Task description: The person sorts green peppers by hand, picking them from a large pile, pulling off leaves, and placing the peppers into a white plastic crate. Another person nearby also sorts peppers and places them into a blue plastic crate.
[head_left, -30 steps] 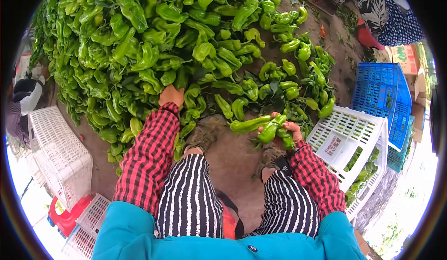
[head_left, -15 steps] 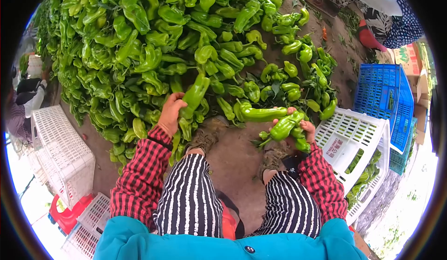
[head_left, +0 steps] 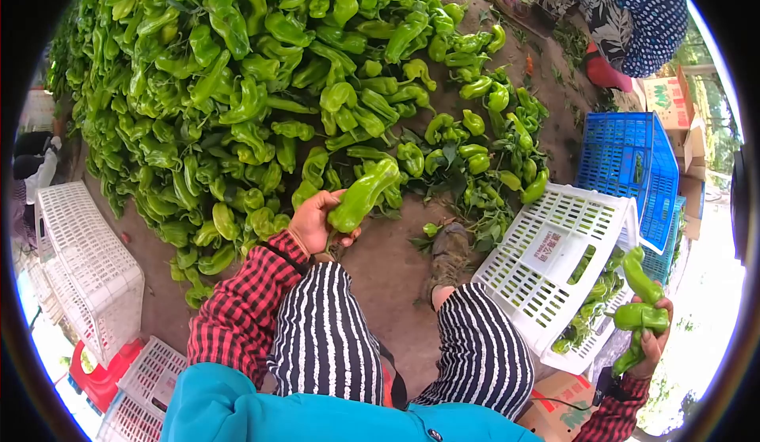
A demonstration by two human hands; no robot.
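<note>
In the head view, my left hand (head_left: 321, 222) is closed round one large green pepper (head_left: 362, 195), which points up and to the right above my left knee. My right hand (head_left: 655, 337) is out at the far right, closed on several green peppers (head_left: 641, 316), beyond the white crate (head_left: 545, 244). That crate lies tilted on its side, with green peppers (head_left: 599, 290) showing inside. A big heap of green peppers (head_left: 214, 86) fills the upper left, and smaller ones lie scattered with leaves to its right.
White crates (head_left: 99, 264) and a red plastic object (head_left: 103, 375) stand at the left. Blue crates (head_left: 617, 153) and cardboard boxes (head_left: 673, 106) are at the right. Another person's patterned clothing (head_left: 645, 18) shows at upper right. A carton (head_left: 562, 402) sits beside my right knee.
My right hand has moved from above my right knee to the far right, past the white crate, with its peppers. My left hand has come lower and nearer with its pepper, now tilted more sideways.
</note>
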